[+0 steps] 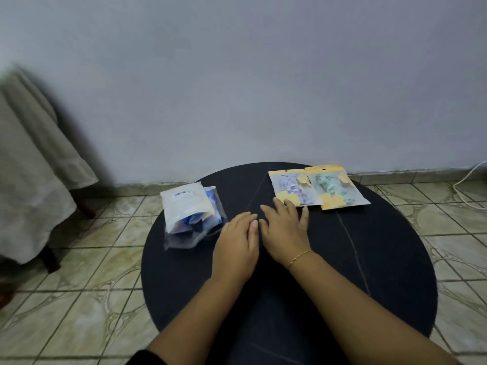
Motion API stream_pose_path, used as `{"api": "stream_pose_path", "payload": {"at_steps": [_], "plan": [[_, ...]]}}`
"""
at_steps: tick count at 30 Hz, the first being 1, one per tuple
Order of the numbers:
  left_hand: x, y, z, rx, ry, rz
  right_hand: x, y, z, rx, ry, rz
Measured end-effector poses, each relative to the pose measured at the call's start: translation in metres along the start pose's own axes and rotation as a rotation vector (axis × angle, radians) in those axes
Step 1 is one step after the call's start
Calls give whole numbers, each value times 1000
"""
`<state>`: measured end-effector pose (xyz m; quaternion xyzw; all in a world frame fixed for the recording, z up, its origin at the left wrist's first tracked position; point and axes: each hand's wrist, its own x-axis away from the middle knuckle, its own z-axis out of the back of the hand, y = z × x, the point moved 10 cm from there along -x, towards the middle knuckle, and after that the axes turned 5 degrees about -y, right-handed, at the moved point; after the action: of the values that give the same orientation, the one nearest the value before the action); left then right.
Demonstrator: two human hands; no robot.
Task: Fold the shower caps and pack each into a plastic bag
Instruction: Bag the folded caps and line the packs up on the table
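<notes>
Head view, looking down on a round dark surface set against a pale wall, and both hands are out over the middle of it. The left hand lies palm down with its fingers straight and together, holding nothing, fingertips pointing toward the far edge. Right beside it, nearly touching, the right hand is spread flat too, fingers relaxed and gripping nothing, a thin gold bracelet on the wrist. Its fingertips reach the near edge of the purple packed bag, a clear plastic packet with a yellow header and a folded lilac cap inside. Just to the right of that one, edges overlapping, lies the green packed bag, same yellow trim, pale green cap showing through. So 2 finished packets sit side by side at the far right of the surface. Over at the far left of the surface there is a loose pile of bags, a white-fronted packet on top of clear plastic with blue and dark fabric bunched inside; how many pieces are in it I cannot tell. That pile sits near the left hand but apart from it. Around the surface, a tiled floor, a cloth-draped piece of furniture at the left, blurred, and a white cable on the floor at the right.
</notes>
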<state>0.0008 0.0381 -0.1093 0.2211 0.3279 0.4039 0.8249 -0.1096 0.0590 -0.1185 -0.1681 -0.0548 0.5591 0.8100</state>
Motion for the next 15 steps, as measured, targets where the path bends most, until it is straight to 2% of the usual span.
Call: {"api": "stream_pose_path", "payload": {"at_steps": [3, 6, 8, 11, 15], "plan": [[20, 2, 47, 99, 119, -50, 10, -31, -2, -61, 5, 38], [32, -10, 91, 111, 251, -15, 8, -47, -4, -240, -29, -13], [36, -32, 117, 80, 344, 92, 7, -55, -5, -421, -71, -60], [37, -76, 145, 119, 448, 315, 11, -75, 0, -710, -112, -23], [29, -131, 141, 236, 340, 610, 6, -90, 2, -913, -163, -1]]}}
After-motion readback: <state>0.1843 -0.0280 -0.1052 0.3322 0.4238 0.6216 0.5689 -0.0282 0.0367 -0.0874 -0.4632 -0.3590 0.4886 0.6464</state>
